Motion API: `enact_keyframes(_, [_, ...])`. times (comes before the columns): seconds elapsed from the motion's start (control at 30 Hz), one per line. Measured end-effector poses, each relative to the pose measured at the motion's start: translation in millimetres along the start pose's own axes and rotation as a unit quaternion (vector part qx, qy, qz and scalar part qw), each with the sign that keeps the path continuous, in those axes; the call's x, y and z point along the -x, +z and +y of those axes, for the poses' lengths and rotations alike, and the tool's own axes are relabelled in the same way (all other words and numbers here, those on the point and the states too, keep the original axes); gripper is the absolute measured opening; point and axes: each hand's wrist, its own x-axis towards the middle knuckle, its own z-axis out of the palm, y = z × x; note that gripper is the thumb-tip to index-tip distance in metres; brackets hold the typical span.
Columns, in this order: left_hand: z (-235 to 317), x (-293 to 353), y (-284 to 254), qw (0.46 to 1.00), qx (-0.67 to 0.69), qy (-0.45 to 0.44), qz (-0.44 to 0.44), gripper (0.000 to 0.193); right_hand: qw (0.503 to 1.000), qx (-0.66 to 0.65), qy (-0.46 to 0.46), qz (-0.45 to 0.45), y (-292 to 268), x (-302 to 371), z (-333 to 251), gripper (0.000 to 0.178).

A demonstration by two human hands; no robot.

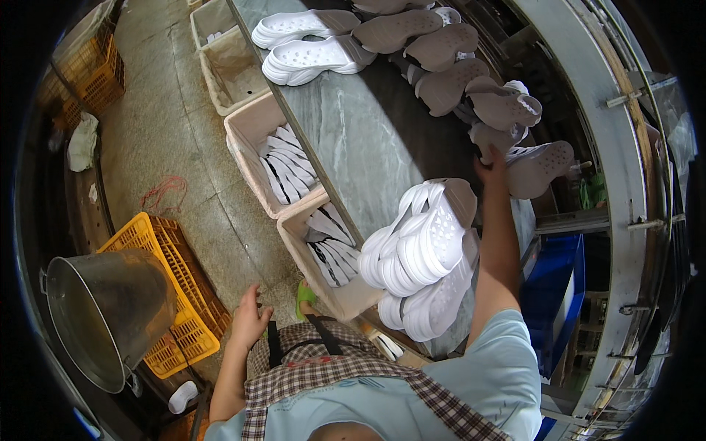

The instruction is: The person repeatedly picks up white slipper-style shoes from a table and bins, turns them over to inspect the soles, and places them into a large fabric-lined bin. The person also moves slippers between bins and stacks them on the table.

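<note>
My right arm reaches over the table to the shaded row of foam clogs, and my right hand point(491, 168) has its fingers closed on the near end of a white clog point(497, 138). Right beside that hand another clog point(540, 167) stands on the table's right edge. Nearer to me, a pile of white clogs point(421, 253) lies in the light by my right forearm. My left hand point(251, 316) hangs low beside my checked apron point(309, 345), fingers apart and holding nothing.
Along the left edge of the grey marble-look table point(353, 121) stand pale bins point(254, 125), two with black-and-white striped pieces. Two white clogs point(316, 59) lie at the far end. Yellow crates point(187, 294) and a metal bucket point(110, 316) stand left; a blue bin point(555, 301) stands right.
</note>
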Motion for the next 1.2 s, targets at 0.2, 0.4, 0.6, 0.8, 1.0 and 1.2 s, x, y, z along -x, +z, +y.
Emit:
enact_keyframes(0.2, [4,-2,-6,1.000,-0.001,0.016,-0.008,0.057,0.968,-0.152,0.150,0.130,27,70,-63,0.044])
enact_keyframes(0.4, [6,5,-36,0.995,-0.038,0.091,0.005,0.056,0.897,-0.318,0.307,0.019,51,111,-113,0.044])
enact_keyframes(0.6, [9,17,-75,0.993,0.001,0.117,0.024,0.052,0.825,-0.429,0.356,-0.092,80,222,-157,0.038])
enact_keyframes(0.8, [77,11,-113,0.940,0.204,0.268,0.046,0.049,0.921,-0.285,0.227,-0.142,125,366,-189,0.040])
enact_keyframes(1.0, [173,29,-140,0.787,0.558,0.250,-0.084,0.069,0.903,-0.185,0.214,-0.324,172,484,-188,0.049])
enact_keyframes(1.2, [170,42,-134,0.684,0.643,0.333,-0.090,0.066,0.945,-0.047,0.132,-0.294,229,546,-142,0.074])
